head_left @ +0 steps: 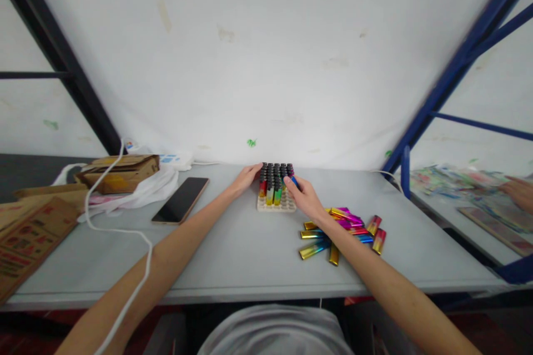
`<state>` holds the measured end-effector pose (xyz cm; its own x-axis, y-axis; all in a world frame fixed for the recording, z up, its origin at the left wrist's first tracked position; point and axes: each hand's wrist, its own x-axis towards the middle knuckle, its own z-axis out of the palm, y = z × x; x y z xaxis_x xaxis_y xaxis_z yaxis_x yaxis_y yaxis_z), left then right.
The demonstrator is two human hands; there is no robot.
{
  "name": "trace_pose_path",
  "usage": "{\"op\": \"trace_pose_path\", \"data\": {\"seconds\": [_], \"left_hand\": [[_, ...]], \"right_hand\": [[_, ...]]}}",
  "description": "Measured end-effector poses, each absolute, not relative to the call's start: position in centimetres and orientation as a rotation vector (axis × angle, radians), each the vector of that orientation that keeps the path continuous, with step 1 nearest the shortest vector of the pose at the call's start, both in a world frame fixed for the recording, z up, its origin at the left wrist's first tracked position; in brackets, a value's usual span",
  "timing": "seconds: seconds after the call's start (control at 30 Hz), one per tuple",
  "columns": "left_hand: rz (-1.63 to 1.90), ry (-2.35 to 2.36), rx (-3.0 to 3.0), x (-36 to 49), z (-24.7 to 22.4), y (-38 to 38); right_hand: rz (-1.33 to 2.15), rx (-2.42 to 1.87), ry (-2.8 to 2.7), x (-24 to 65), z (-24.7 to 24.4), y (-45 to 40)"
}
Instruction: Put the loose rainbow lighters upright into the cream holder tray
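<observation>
A white tray with holes (277,208) stands on the table against the wall side, holding upright rows of shiny coloured lighters with black tops (270,195). My left hand (249,176) is closed at the tray's far left side, its fingertips partly hidden by the lighters. Between the fingers and thumb of my right hand (303,195) is a blue lighter (295,181), over the tray's right side, where several holes show. Loose metallic lighters (312,249) in yellow, red, blue and purple lie in a heap under and beside my right forearm.
A phone (181,199) lies to the left, near a white plastic bag (154,186) and cardboard boxes (120,172). A white cable (120,227) hangs across the left side. A blue metal frame (437,83) rises at right; beyond it shows another person's hand (518,191).
</observation>
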<state>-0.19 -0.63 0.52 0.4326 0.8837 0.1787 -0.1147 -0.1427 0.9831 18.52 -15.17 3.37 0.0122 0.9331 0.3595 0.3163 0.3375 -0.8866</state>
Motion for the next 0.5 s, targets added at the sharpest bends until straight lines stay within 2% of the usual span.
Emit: {"op": "trace_pose_path", "data": {"seconds": [0.2,0.5], "left_hand": [[1.010,0.723,1.440,-0.19,0.45,-0.63],[1.015,0.727,1.449,-0.22,0.30,-0.40]], "right_hand": [[0.585,-1.346,-1.476,18.61,3.15,-15.14],[0.515,-1.355,-1.571,19.06,3.17,-15.23]]}}
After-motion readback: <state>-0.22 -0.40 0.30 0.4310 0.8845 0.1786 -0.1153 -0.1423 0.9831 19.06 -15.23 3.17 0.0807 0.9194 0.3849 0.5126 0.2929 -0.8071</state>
